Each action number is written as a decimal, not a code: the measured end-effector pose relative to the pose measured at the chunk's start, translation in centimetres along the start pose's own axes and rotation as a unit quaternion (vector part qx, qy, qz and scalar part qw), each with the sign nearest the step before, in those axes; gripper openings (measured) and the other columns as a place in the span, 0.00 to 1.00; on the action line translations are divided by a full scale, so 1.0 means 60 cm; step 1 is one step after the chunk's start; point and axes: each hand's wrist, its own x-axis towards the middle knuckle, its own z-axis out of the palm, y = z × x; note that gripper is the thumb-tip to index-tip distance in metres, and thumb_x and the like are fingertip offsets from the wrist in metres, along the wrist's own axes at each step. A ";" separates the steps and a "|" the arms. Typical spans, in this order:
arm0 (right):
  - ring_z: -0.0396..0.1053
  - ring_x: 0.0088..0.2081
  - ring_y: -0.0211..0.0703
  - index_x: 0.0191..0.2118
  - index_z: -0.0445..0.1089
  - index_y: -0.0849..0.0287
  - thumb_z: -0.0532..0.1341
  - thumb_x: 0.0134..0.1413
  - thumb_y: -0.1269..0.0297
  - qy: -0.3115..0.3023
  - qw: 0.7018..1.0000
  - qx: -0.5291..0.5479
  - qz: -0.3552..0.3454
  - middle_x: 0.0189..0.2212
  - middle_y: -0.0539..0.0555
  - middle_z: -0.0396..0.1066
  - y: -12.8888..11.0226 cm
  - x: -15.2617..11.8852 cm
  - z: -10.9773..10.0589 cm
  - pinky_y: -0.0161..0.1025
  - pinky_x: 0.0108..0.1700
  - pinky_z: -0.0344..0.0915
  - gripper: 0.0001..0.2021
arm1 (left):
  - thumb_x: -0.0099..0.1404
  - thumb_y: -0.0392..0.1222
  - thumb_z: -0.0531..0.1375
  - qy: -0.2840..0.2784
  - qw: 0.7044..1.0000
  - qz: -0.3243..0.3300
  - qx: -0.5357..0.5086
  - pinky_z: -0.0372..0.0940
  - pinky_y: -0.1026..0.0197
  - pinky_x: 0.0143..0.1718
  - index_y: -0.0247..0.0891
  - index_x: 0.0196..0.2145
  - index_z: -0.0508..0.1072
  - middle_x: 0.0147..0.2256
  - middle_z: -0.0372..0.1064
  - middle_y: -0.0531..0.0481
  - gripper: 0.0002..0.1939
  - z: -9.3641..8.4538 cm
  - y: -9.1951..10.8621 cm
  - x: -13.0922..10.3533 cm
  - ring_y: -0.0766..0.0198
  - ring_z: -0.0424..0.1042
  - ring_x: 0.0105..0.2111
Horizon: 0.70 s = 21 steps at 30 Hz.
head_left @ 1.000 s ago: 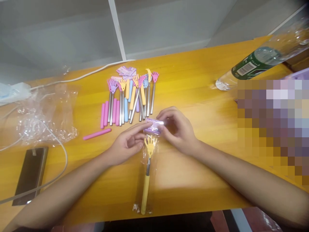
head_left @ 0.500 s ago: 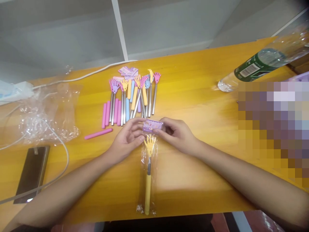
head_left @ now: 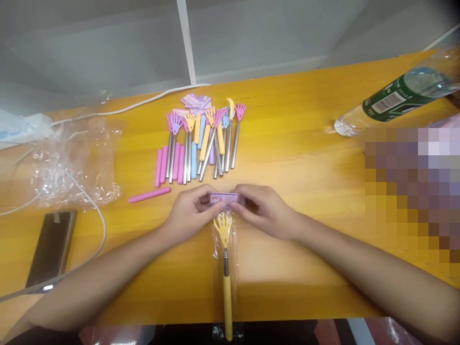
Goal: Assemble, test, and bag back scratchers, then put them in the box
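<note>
Purple card point(head_left: 225, 199) held in both hands, just beyond the bagged yellow back scratcher point(head_left: 227, 287)

We had the card by both ends over the desk point(head_left: 305, 167), its long side running left-right. Left hand point(head_left: 190, 208): fingers clamped on its left end, thumb on the near face. Right hand point(head_left: 268, 208): fingers clamped on its right end, thumb in front too.

The yellow back scratcher lay in a clear sleeve point(head_left: 235, 239), head toward our hands, handle end out past the near edge.

Farther back we had loose metal rods with hand-shaped heads point(head_left: 175, 158) among pink, yellow, blue and purple tubes, some crossing. More purple cards point(head_left: 196, 102) sat behind them; one pink tube point(head_left: 150, 195) lay apart, near side.

Left: crumpled plastic bag point(head_left: 79, 167), white cable point(head_left: 102, 215), dark phone point(head_left: 52, 249). Right: bottle point(head_left: 398, 100) with green label. We couldn't read the card's print.
</note>
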 end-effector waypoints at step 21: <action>0.60 0.28 0.35 0.32 0.69 0.59 0.65 0.70 0.52 0.031 0.997 -0.065 0.035 0.25 0.48 0.66 0.004 0.002 0.004 0.36 0.34 0.56 0.18 | 0.71 0.40 0.66 -0.045 0.999 -0.018 -0.014 0.82 0.53 0.54 0.35 0.48 0.81 0.46 0.84 0.43 0.10 -0.003 0.004 0.000 0.59 0.85 0.44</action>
